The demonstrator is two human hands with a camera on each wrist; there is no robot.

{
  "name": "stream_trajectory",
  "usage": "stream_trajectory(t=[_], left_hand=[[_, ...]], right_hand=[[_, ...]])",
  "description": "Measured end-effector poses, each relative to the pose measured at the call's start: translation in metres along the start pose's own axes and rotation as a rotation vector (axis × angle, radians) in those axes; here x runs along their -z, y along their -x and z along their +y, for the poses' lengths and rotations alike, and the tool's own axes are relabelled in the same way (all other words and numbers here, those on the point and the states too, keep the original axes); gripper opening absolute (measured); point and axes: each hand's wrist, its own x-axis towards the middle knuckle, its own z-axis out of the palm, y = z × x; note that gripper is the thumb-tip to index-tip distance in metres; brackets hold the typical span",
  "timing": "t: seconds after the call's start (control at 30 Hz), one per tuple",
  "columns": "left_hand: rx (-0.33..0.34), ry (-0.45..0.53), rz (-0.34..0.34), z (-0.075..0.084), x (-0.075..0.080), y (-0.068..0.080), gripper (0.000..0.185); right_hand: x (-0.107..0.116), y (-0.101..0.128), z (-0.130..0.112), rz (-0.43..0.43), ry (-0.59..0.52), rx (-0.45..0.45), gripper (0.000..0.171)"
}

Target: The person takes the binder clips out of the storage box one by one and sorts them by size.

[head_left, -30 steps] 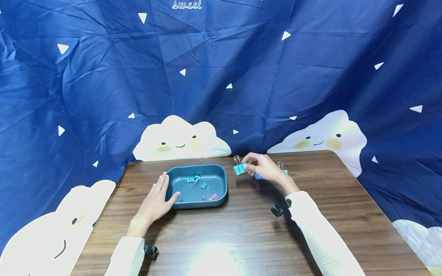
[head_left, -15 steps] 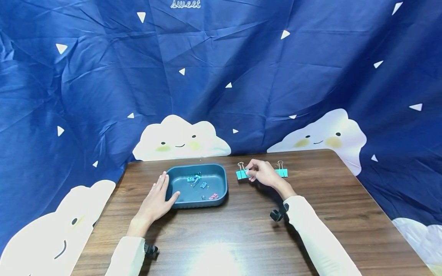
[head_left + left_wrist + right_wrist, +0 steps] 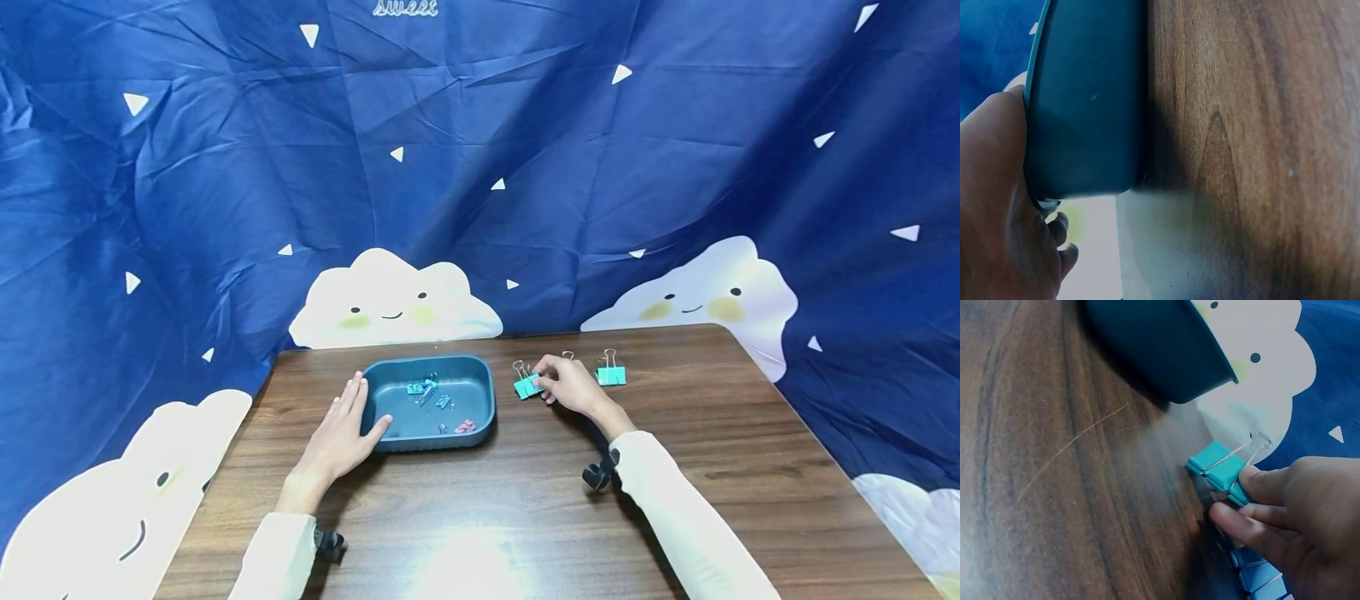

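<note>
My right hand (image 3: 573,387) pinches a turquoise binder clip (image 3: 527,386) between thumb and fingers, right of the tray. In the right wrist view the clip's wire handles (image 3: 1244,450) point away from the tabletop, and its body is close over the wood. Behind that hand, a blue binder clip (image 3: 1260,578) is mostly hidden in the head view. Another turquoise binder clip (image 3: 611,376) stands to its right, handles up. My left hand (image 3: 330,446) rests with straight fingers along the left side of the dark teal tray (image 3: 427,444), its thumb over the near left corner.
Inside the tray are small blue clips (image 3: 443,402), a turquoise clip (image 3: 415,388) and pink pieces (image 3: 465,426) near the front right corner. The wooden table (image 3: 675,467) ends at a blue curtain (image 3: 540,167) with cloud prints.
My right hand has brought the turquoise clip down and towards me, slightly rightward, turning it a little. The left hand and the tray have stayed put.
</note>
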Motion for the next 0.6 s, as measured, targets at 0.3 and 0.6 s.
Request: stream_trajectory(t=[0.3, 0.6], left_hand=[[-0.005, -0.010, 0.002, -0.0008, 0.0003, -0.0006, 0.094], [-0.009, -0.010, 0.013, 0.0011, 0.0005, -0.0007, 0.091]], right_hand=[[-0.0046, -0.0006, 0.0003, 0.060, 0.306, -0.008, 0.014], [-0.0076, 0.0033, -0.0011, 0.080, 0.363, 0.003, 0.019]])
